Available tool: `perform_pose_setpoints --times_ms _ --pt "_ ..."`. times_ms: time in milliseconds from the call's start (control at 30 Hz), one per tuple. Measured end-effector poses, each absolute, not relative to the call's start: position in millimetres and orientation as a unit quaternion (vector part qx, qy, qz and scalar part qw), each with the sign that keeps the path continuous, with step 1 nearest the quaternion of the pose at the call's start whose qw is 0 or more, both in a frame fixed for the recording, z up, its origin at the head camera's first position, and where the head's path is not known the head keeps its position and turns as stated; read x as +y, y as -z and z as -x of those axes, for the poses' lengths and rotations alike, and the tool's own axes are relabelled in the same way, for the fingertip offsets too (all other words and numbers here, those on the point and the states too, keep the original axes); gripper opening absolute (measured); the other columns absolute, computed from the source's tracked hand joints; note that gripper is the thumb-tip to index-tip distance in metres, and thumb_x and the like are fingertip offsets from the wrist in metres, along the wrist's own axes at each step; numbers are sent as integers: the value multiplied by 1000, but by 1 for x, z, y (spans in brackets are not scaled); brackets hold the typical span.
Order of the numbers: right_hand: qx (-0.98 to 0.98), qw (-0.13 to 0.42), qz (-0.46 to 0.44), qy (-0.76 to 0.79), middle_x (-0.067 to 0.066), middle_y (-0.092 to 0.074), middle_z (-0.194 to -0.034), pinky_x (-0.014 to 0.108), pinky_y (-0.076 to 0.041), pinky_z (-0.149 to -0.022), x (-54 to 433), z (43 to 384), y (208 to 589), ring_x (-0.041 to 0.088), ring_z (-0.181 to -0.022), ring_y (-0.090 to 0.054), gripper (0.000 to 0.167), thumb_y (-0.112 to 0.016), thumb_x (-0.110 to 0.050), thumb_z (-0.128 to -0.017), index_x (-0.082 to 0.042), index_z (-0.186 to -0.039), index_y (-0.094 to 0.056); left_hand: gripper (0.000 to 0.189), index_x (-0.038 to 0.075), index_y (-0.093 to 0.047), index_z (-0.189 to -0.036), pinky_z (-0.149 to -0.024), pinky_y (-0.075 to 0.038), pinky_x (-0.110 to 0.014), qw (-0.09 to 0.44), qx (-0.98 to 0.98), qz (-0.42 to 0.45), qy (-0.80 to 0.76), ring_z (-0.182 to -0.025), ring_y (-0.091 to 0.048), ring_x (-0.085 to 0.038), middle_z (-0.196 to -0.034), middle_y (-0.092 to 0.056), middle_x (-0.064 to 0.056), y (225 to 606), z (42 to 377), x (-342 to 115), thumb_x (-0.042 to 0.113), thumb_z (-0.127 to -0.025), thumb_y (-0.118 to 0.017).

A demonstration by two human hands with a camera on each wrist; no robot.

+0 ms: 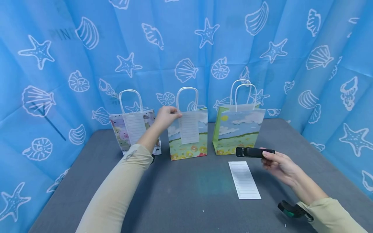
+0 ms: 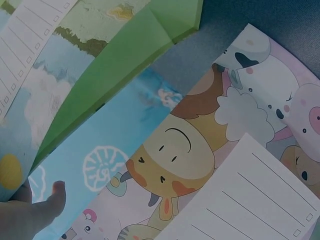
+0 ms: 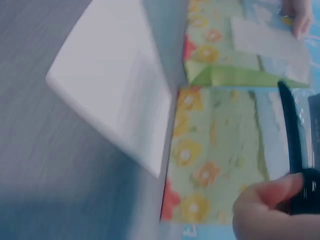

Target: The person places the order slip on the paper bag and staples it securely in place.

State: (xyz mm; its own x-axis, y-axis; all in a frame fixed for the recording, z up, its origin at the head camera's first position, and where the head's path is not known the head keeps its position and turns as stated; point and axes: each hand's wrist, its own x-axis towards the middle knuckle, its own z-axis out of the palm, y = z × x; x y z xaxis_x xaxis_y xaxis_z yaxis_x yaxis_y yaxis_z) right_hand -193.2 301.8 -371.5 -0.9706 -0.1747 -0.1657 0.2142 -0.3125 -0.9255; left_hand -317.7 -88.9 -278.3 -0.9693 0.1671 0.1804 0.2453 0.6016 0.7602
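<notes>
My left hand (image 1: 169,117) is at the top left corner of the middle paper bag (image 1: 175,142), pinching its top edge. A lined paper slip (image 1: 190,131) hangs on that bag's front, its upper end near the fingertips. In the left wrist view, part of the left hand (image 2: 35,212) shows at the bag's rim. My right hand (image 1: 281,166) grips a black stapler (image 1: 252,152) by one end, thumb on top. The stapler (image 3: 291,130) also appears in the right wrist view, with its arms apart. Below it lies another lined slip (image 1: 244,181) on the table.
To the left stands an animal-print paper bag (image 1: 118,129) with a lined slip (image 1: 135,129) on its front. A meadow-print bag (image 1: 239,132) with white handles stands at the right. All are on a grey table (image 1: 180,194) before a blue shell-pattern curtain (image 1: 186,38).
</notes>
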Motion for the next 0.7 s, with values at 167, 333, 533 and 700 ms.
perform_pose_setpoints --times_ms 167,333,533,700 --pt "483 122 21 867 0 -62 -97 31 -46 -79 289 196 370 14 -85 -61 18 -52 -5 -99 -14 -96 -67 19 3 -69 -96 -70 -41 -33 44 -891 119 436 -77 -49 -19 -94 -66 -9 278 318 -88 21 -97 -63" --pt "389 140 39 910 8 -62 -105 33 -46 -96 273 199 367 19 -97 -65 18 -50 4 -98 -6 -104 -63 20 2 -70 -100 -74 -44 -35 38 -891 126 435 -82 -53 -21 -99 -68 -11 277 318 -89 20 -97 -62" --pt "323 145 -41 934 5 -55 -112 35 -47 -87 253 203 356 18 -99 -59 30 -50 -17 -101 -16 -130 -39 23 2 -70 -107 -78 -46 -38 26 -893 138 427 -89 -57 -23 -105 -68 -12 275 317 -89 21 -97 -62" --pt "321 189 -120 920 11 -46 -125 40 -46 -89 233 208 343 24 -103 -60 67 -40 -35 -103 -32 -155 3 25 2 -70 -109 -80 -47 -39 19 -895 147 420 -91 -59 -24 -108 -68 -13 273 319 -91 21 -97 -62"
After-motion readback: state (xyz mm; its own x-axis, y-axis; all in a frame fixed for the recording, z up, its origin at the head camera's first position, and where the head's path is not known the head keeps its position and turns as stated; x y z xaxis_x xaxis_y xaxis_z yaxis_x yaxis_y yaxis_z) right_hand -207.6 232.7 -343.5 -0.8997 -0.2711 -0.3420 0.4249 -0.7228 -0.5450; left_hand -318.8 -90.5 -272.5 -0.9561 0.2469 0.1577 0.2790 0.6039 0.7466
